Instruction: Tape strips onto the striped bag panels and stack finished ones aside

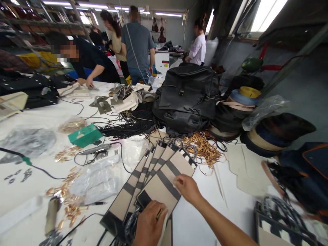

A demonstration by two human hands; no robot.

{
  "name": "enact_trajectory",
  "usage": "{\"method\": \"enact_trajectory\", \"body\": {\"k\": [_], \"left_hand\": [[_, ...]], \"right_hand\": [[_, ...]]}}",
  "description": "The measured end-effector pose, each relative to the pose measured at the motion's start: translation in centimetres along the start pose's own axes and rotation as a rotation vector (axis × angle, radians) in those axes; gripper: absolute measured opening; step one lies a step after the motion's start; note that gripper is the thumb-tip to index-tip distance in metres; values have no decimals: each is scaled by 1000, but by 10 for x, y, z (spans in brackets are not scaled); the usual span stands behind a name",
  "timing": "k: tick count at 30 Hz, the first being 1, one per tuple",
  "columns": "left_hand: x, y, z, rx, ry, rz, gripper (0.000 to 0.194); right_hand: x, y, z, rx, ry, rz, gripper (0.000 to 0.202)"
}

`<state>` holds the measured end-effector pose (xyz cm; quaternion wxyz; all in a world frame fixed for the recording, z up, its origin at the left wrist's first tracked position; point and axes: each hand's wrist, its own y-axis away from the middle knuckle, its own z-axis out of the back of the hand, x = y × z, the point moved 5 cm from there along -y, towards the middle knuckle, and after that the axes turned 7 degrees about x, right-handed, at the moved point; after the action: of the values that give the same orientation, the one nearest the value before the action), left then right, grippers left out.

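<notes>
Right hand (188, 188) is lying flat on the top beige panel (164, 184), fingers spread loosely, pressing rather than gripping. Left hand (150, 222) is curled nearly closed at the panel's near end, seeming to pinch a thin yellowish object between the fingers; what it is cannot be told.

The panel is topping a fanned stack of striped panels (143, 177) running diagonally across the white table (200, 218).

Loose brass fittings (68, 201) and a black cable (46, 172) are lying just left of the fan; clear plastic bags (98, 181) are touching its edge. A tangle of tan cord (202, 147) is sitting at the far tips, black backpack (187, 97) beyond.

Risk, as judged: the fan is sliding easily, so a sideways push may scatter the panels into the fittings or snag the cord.
</notes>
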<state>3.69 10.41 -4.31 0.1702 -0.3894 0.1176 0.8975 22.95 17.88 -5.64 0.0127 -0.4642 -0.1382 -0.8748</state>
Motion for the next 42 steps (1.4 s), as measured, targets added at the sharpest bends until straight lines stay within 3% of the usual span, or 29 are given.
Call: {"method": "enact_trajectory", "body": {"k": [5,8,10,16,20,23,26,30,32,34,38,40,42], "left_hand": [[25,-26,7,-90,-132,-15,15],[39,-35,6,-94,-201,-19,16],[45,-37,4,-101,-227,-16,16],[54,-38,-2,-131,-281,-27,14],[60,-39,-4,-144,-314,-53,13],[61,-37,0,-167,-327,-60,13],[59,-35,7,-162,-336,-34,13],[57,-31,16,-170,-359,24,15],[59,-31,19,-177,-368,65,18],[63,-32,22,-174,-348,93,21],[67,-37,32,-97,-148,101,28],[68,-36,36,-38,8,170,34],[66,-27,38,-4,206,291,43]], "right_hand": [[-17,-106,42,-100,-166,-48,41],[-20,-159,43,-124,-192,-45,33],[-24,-180,37,-130,-178,-50,23],[-40,-190,20,-249,-71,-139,9],[-39,-192,18,-367,-70,-154,27],[-35,-196,25,-426,-142,-138,27],[-40,-178,42,-494,-255,-141,36],[-69,-91,58,-692,-378,-276,55],[-88,-39,48,-751,-469,-394,58],[-98,-3,25,-704,-598,-463,53],[-84,10,-13,-610,-853,-410,47],[-67,6,-10,-637,-921,-332,45],[-48,10,8,-669,-948,-251,43]]}}
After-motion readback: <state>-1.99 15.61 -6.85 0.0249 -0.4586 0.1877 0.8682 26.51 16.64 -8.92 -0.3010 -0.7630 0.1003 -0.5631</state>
